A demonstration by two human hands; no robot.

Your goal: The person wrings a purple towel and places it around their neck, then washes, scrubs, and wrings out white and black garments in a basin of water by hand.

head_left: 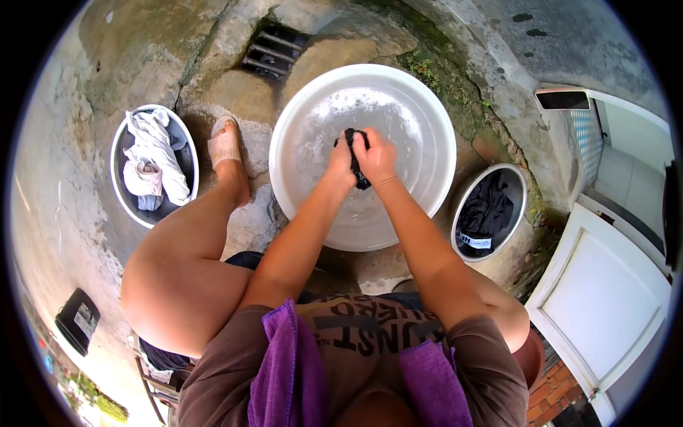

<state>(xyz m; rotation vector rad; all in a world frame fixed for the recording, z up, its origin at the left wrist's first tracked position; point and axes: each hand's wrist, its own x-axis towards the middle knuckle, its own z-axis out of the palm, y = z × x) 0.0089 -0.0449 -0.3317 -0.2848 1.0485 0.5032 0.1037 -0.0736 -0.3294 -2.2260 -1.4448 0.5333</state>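
Over a large white basin (283, 160) of soapy water, both my hands are closed around a bunched black cloth (357, 169). My left hand (341, 162) grips it from the left side. Pressed against its right side is my right hand (376, 154), with the fingers wrapped round the cloth. Parts of the cloth show between the hands and below them. Foam and bubbles float on the water, mostly behind my hands.
A metal bowl (193, 171) at the left holds white and grey clothes (153, 153). Another bowl (523, 203) at the right holds black clothes (487, 206). A floor drain (274, 51) lies behind the basin. A white door (601, 299) stands at the right, near a phone (563, 100).
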